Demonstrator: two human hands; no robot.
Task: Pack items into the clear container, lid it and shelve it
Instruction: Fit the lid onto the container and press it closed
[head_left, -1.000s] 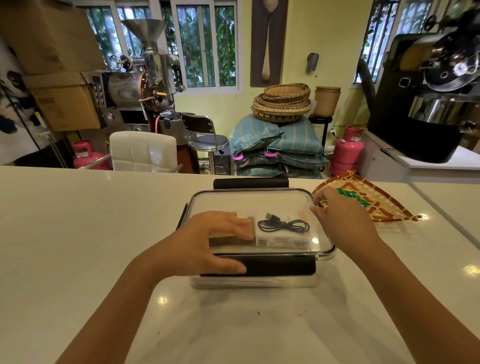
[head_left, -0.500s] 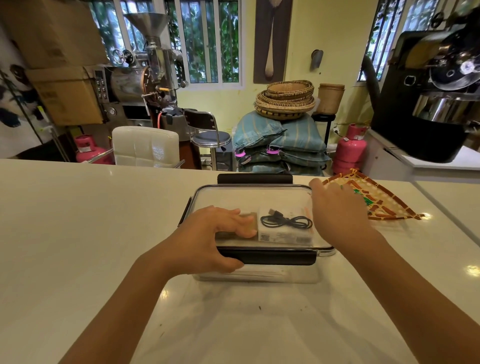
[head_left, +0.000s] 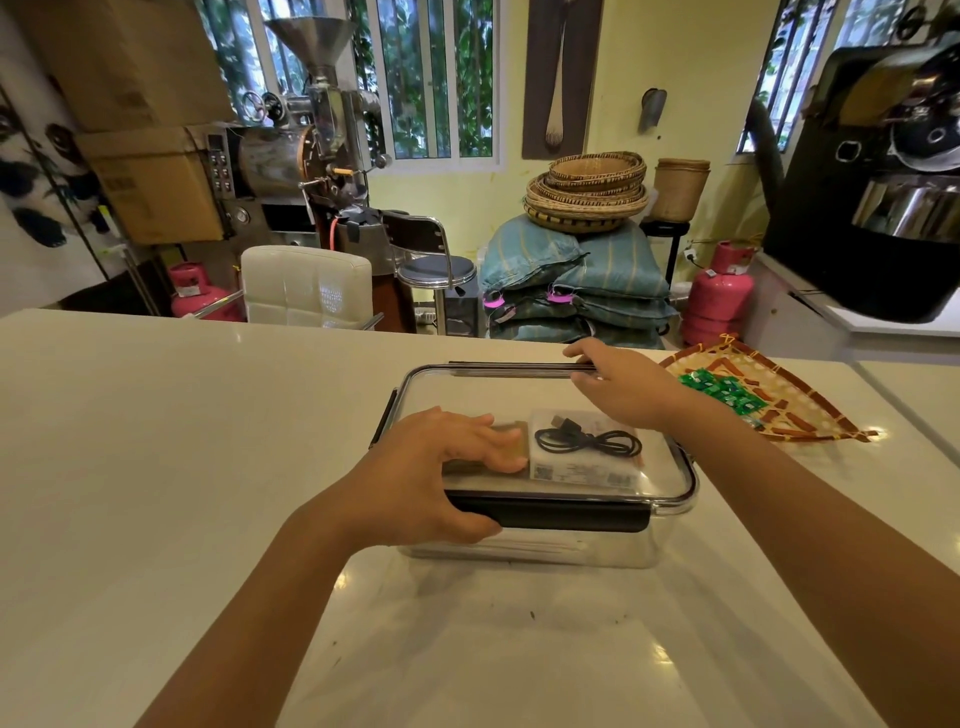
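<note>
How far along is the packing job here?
Done: cable and packet inside the clear container, lid on. In hand: left hand presses the lid while the right hand pinches the far latch. Left: shelving; container sits on the counter.

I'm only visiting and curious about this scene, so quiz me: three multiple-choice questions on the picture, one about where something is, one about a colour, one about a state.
1. Where is the right hand?
A. hanging at the person's side
B. at the far latch of the lid
C. raised overhead
2. What colour is the cable inside the container?
A. black
B. red
C. white
3. The lid is:
A. missing
B. standing on edge
C. lying on the container

B: its fingers curl over the far latch.
A: the coiled cable shows black through the lid.
C: it covers the container, under the left hand.
</note>
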